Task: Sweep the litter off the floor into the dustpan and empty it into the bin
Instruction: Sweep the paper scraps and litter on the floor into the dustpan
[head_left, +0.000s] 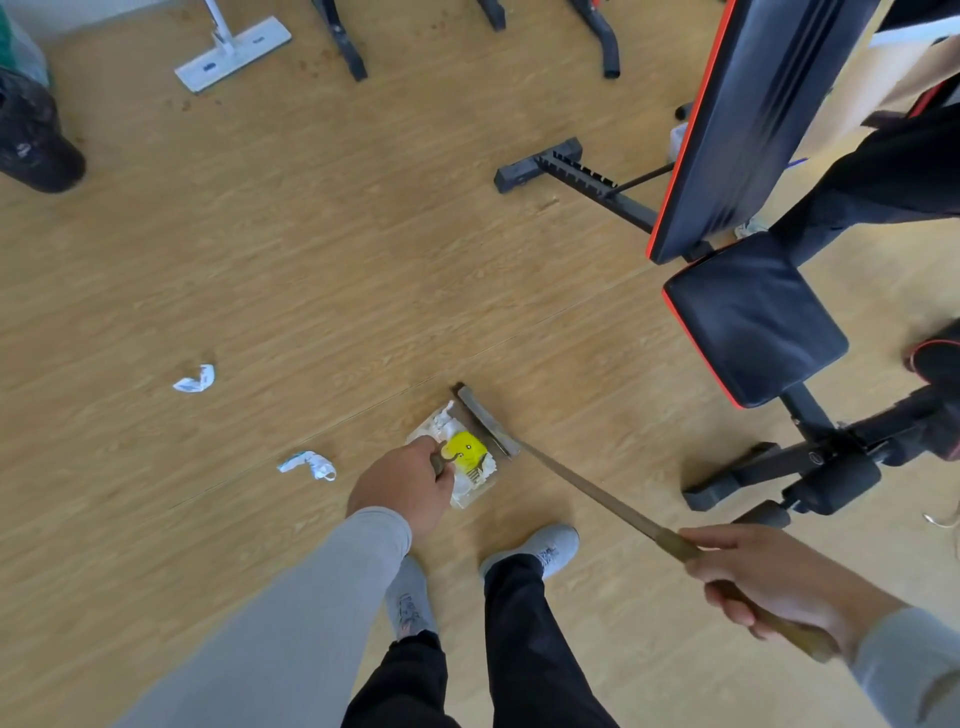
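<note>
A clear dustpan (475, 496) sits on the wooden floor just ahead of my feet, holding white crumpled paper and a yellow piece of litter (466, 448). My left hand (402, 486) grips the dustpan's upright handle from above. My right hand (763, 582) grips the brown broom handle at lower right. The broom head (485, 418) lies against the dustpan's far right edge. Two crumpled white paper scraps lie loose on the floor to the left, one near (309, 464) and one farther (195, 379).
A black and red weight bench (748, 312) with its black frame fills the right side. A white flat mop head (234, 52) stands at the top left. A black bin bag (31, 135) sits at the far left edge. More black equipment legs (345, 44) stand along the top.
</note>
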